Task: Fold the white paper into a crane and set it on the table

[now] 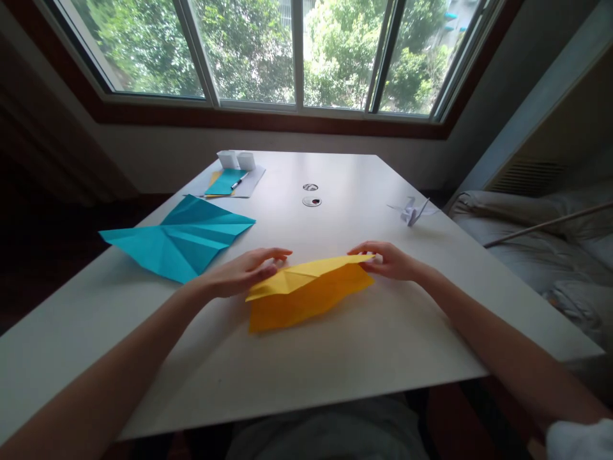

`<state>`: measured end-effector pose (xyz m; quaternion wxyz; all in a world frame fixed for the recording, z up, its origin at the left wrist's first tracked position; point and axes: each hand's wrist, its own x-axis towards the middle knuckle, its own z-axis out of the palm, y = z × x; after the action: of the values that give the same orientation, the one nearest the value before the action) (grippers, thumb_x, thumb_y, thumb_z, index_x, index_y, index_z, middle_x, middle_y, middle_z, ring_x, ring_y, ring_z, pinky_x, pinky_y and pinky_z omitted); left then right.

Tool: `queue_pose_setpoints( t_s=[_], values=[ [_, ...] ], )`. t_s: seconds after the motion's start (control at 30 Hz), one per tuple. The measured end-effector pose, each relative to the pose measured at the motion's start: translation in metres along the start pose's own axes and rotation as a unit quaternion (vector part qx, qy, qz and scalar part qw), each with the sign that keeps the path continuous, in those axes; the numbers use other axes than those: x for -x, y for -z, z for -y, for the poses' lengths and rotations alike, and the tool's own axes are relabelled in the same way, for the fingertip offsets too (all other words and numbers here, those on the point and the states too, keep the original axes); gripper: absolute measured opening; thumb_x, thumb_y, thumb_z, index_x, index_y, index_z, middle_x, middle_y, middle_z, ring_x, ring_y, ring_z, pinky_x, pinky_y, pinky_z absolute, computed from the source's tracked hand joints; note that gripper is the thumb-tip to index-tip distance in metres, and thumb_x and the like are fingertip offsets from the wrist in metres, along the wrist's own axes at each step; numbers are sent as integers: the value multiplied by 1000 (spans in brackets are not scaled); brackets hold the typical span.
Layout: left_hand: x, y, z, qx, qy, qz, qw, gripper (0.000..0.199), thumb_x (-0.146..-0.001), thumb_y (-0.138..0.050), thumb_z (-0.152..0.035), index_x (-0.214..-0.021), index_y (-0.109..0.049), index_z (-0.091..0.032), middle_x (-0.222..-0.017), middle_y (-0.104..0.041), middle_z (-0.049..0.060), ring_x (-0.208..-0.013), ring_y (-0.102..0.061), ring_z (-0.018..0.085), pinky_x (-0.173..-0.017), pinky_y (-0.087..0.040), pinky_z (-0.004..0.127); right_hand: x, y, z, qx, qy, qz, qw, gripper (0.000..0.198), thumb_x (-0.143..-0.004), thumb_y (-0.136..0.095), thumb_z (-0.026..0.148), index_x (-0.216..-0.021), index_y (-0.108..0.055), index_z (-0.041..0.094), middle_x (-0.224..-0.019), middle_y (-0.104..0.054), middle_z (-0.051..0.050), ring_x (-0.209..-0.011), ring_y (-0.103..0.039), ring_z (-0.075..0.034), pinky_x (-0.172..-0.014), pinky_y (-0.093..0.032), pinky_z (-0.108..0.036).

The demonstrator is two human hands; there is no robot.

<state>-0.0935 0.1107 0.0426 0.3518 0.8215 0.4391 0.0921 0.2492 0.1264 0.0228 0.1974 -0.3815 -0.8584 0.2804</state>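
Observation:
A creased sheet of yellow paper (311,300) is folded over, its two layers apart along the near side, close above the white table. My left hand (242,271) is at its upper left edge, thumb against the paper and fingers reaching past the far side. At the right corner, my right hand (387,260) grips the paper between thumb and bent fingers, partly hidden behind the corner. Left of my left hand lies a large turquoise sheet (179,236) with several fold lines, its parts slightly raised.
A white folded paper crane (410,211) stands at the right edge of the table (354,358). Far left are small white containers (246,160), paper sheets and a pen (239,181). Two round inserts (311,202) sit mid-table. A cushioned seat (507,223) flanks the right side.

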Motion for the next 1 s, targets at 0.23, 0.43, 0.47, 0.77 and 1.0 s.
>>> queue_pose_setpoints(
  t_s=[0.23, 0.43, 0.47, 0.77, 1.0],
  values=[
    [2, 11, 15, 190, -57, 14, 980, 78, -73, -24, -78, -130, -43, -28, -136, -44, 5, -122, -41, 31, -96, -39, 39, -7, -8, -2, -83, -86, -98, 988, 23, -77, -54, 35, -79, -67, 16, -78, -68, -3, -67, -57, -14, -59, -41, -23],
    [-6, 5, 27, 6, -69, -202, 977, 65, -83, -47, -44, -139, -16, -33, -140, -34, 9, -119, -44, 30, -83, -49, 44, -9, -7, -7, -208, -158, -155, 953, 21, -73, -58, 35, -68, -61, 15, -58, -59, 1, -49, -51, -9, -46, -35, -20],
    [-7, 4, 28, -74, -79, -237, 965, 65, -84, -48, -35, -140, -16, -32, -140, -33, 10, -119, -43, 30, -84, -49, 46, -9, -7, -9, -219, -167, -160, 948, 21, -73, -58, 35, -69, -60, 15, -57, -58, 1, -48, -50, -8, -45, -35, -19],
    [-12, -6, 29, -362, -163, -242, 885, 56, -80, -53, -14, -131, -40, -33, -143, -23, 9, -128, -30, 34, -97, -37, 53, -10, -11, -16, -376, -245, -150, 881, 15, -78, -54, 31, -75, -56, 16, -61, -61, -2, -51, -56, -10, -44, -43, -19],
    [-15, -8, 27, -322, -193, -227, 899, 22, -86, -48, -28, -97, -67, -27, -131, -42, 7, -118, -41, 28, -97, -38, 47, -7, -5, -13, -373, -256, -96, 887, 17, -81, -50, 28, -83, -60, 14, -77, -67, -9, -64, -63, -14, -63, -53, -28]
  ],
)
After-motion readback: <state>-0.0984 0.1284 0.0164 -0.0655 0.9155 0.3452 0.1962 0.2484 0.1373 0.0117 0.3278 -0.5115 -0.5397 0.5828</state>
